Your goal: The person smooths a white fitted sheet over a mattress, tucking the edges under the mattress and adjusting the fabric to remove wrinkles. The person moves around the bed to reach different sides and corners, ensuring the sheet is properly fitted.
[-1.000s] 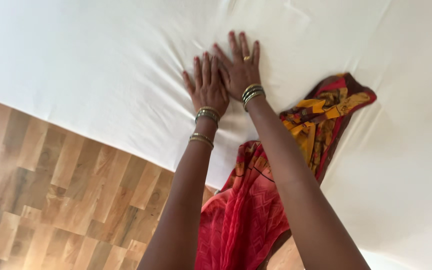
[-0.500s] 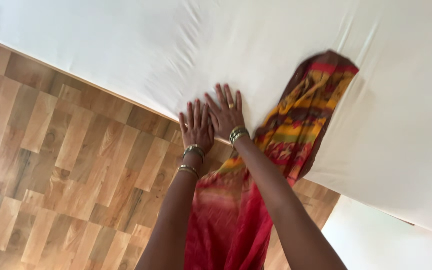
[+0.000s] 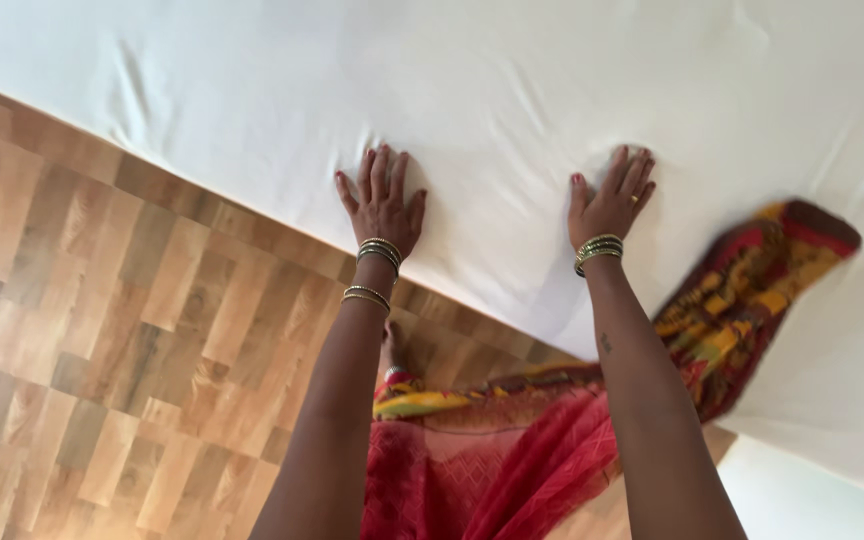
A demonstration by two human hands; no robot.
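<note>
- Wooden parquet floor (image 3: 102, 330) in mixed light and brown blocks fills the near left of the view, and a bed covered by a white sheet (image 3: 512, 80) runs across the far side, its edge slanting down from far left to near right.
- Left hand (image 3: 382, 205) lies flat on the sheet close to the bed's edge — palm down, fingers spread, nothing pinched or held.
- Right hand (image 3: 612, 200) lies flat on the sheet too, to the right of the left one and well apart from it, fingers loosely fanned, a ring on one finger.
- Bangles (image 3: 377, 252) sit at the left wrist, with a second pair a little nearer along the forearm; another set of bangles circles the right wrist.
- Faint creases fan out in the sheet around and beyond both hands.
- Red, yellow and brown patterned cloth (image 3: 752, 300) — part of the person's garment — lies draped on the sheet to the right of the right forearm.
- Its red part hangs down in the near middle, between the two forearms.
</note>
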